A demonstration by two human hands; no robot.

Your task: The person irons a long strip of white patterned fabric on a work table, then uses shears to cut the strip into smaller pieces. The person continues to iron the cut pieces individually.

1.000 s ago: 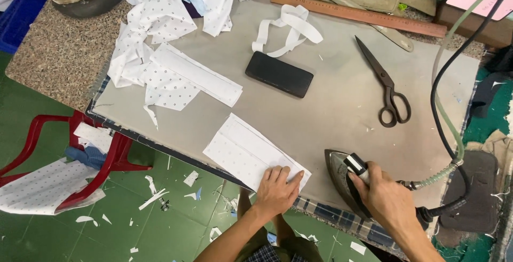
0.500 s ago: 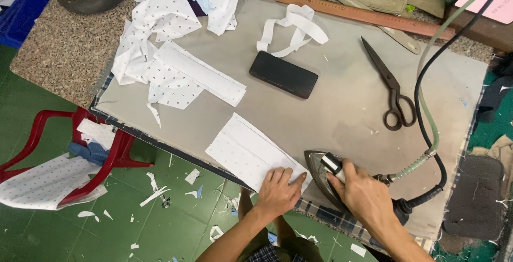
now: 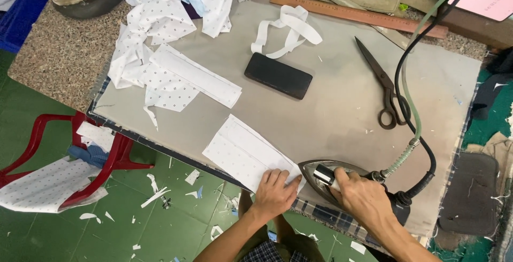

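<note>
1 iron (image 3: 326,179) gripped by R hand (image 3: 360,198), L hand (image 3: 275,192) flat, released, on 1 white fabric piece (image 3: 243,152), 1 scissors (image 3: 386,94)

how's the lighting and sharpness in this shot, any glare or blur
Head view: soft, even light, only faint shadows under the scissors and black pad; no strong glare; left hand, right hand and iron look sharp; mild wide-angle bending at the table edges.

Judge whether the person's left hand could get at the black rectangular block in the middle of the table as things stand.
Probably yes. The left hand rests flat on the white dotted fabric piece, holding nothing, and only bare table cover lies between it and the black block. It would have to let go of the fabric.
</note>
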